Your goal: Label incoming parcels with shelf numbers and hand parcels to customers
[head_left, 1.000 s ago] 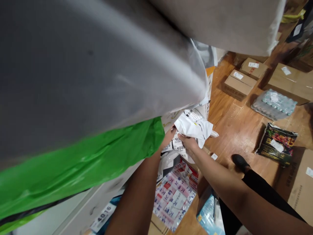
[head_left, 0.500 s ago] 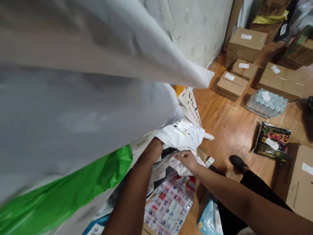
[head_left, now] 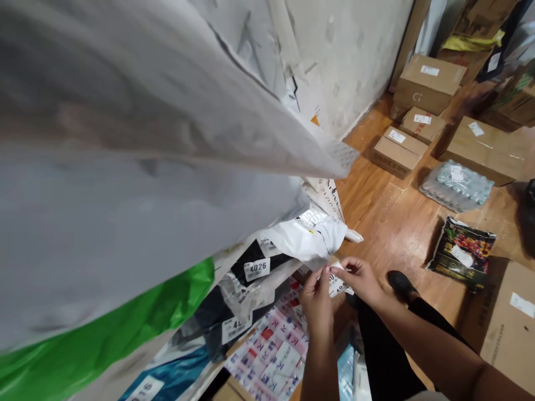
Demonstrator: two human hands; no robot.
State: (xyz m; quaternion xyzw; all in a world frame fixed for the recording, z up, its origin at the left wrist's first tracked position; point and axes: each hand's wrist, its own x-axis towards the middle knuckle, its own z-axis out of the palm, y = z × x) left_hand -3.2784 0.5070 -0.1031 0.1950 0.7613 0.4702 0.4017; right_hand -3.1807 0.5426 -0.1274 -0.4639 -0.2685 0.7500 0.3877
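Note:
A white strip of printed number labels (head_left: 337, 285) is between my two hands, low in the middle of the view. My left hand (head_left: 316, 298) pinches its near left end. On its upper right edge, the thumb and fingers of my right hand (head_left: 360, 279) are closed. Just beyond lies a white parcel bag (head_left: 307, 236) with a shipping label. To the left, a dark parcel bears a sticker reading 4026 (head_left: 257, 268). Another numbered sticker (head_left: 236, 327) is on a dark parcel below it, partly creased.
Large grey-white plastic (head_left: 146, 211) fills the near left, above a green bag (head_left: 167, 312). A pink patterned parcel (head_left: 267, 356) lies below my hands. On the wooden floor to the right are cardboard boxes (head_left: 399, 153), a shrink-wrapped bottle pack (head_left: 457, 184) and a black printed bag (head_left: 462, 250).
My left hand has drawn back from under the white parcel bag and meets my right hand at the label strip. The 4026 sticker has come into sight. My right hand has shifted right.

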